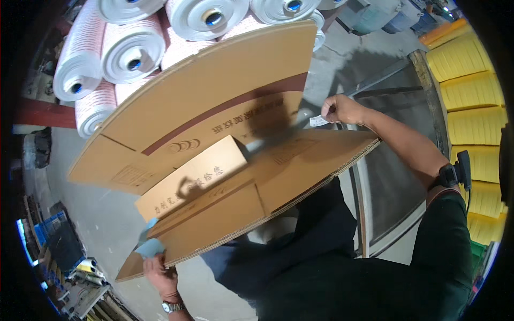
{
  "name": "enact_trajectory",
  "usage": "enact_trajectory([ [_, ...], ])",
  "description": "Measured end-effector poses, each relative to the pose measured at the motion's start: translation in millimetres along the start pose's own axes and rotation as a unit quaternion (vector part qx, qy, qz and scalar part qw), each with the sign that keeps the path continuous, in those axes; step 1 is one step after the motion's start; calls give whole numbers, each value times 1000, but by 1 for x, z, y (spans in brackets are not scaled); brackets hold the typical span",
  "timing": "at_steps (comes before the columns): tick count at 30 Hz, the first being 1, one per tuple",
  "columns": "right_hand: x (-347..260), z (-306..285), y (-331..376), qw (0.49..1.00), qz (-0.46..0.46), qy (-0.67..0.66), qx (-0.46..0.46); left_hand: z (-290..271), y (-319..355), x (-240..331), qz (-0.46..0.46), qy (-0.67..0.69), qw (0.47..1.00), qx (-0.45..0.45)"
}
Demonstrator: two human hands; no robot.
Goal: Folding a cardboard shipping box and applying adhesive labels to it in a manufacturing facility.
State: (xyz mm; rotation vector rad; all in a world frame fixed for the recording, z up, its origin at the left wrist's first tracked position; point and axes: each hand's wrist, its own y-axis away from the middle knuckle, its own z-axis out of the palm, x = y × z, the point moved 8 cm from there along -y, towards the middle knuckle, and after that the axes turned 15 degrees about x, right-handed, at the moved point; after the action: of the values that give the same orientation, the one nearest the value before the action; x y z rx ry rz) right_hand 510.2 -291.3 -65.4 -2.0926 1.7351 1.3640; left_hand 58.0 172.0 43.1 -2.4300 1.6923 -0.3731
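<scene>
Two hands on one flattened corrugated carton [214, 160], held out at waist height, flaps half unfolded. Left hand [159, 273], fingers shut on a pale blue cloth and the carton's near corner. Right hand [342, 109] pinches a small white tag [319, 121] at the far edge. Looks mid-erection; squaring it likely needs both edges pushed inward. Behind: white paper rolls [134, 53], smooth, cylindrical.

This is looking like a warehouse or packing workshop: big white film rolls [134, 53] are lying stacked at 11 o'clock, yellow stacked crates [474, 91] are standing at 3 o'clock, and a bare concrete floor [348, 53] is showing between them.
</scene>
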Motion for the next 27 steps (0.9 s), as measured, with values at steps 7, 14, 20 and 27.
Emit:
enact_trajectory([
  [7, 35, 31, -59, 993, 22, 92, -73, 7, 14, -6, 3, -7, 1000, 17],
  [14, 71, 123, -81, 980, -49, 83, -172, 11, 34, -13, -34, -13, 999, -3],
  [20, 92, 138, -89, 983, -23, 46, -175, 10, 29, -9, -20, -13, 1000, 9],
  [27, 96, 137, -81, 981, -13, 58, -185, 17, 33, -15, -31, -8, 999, -15],
])
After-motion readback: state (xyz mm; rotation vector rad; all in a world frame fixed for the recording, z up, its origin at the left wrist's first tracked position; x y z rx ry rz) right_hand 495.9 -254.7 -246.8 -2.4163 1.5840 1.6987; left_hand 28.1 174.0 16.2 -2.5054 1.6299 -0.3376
